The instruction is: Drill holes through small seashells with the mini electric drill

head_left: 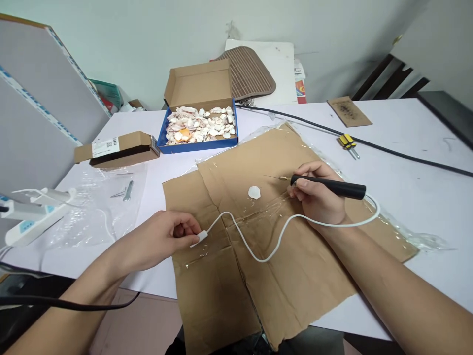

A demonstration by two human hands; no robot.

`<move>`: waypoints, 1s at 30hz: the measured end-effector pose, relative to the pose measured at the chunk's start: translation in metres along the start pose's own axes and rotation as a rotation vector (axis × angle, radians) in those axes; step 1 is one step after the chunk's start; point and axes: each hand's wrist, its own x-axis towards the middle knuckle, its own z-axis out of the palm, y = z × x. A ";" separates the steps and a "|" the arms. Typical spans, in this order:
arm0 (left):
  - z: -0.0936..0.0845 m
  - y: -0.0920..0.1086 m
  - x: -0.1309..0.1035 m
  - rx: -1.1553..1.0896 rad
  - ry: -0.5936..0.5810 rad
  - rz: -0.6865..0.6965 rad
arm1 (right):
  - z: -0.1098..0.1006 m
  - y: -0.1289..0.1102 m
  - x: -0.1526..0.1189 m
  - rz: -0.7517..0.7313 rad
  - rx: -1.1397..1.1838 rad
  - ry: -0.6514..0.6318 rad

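The right hand's fingers hid part of the grip of the slim black pen-shaped tool they held, and its thin needle was so fine that its far end was hard to make out. The left hand pinched a small white plastic piece on the cord between thumb and fingers, which covered part of it. Both forearms were cut off by the picture's lower edge.

The tool was above the creased brown cardboard sheet, its long axis running nearly level from right to left — needle leftward and slightly away from the person, thick end to the right. How high the needle stood above the cardboard, I could not tell. A flat white seashell lay on the sheet, near the needle and on the person's side of it.

The thin white cable left the tool's thick end, crossed in front of the right wrist and wound to the left hand — its slack lay between the person and the shell. Beyond the sheet stood an open blue-sided cardboard box of shells; a yellow-and-black screwdriver lay at right beside a long black cable.
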 end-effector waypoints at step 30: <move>0.026 0.096 0.085 0.406 0.353 0.406 | -0.007 0.004 -0.014 -0.307 -0.379 0.002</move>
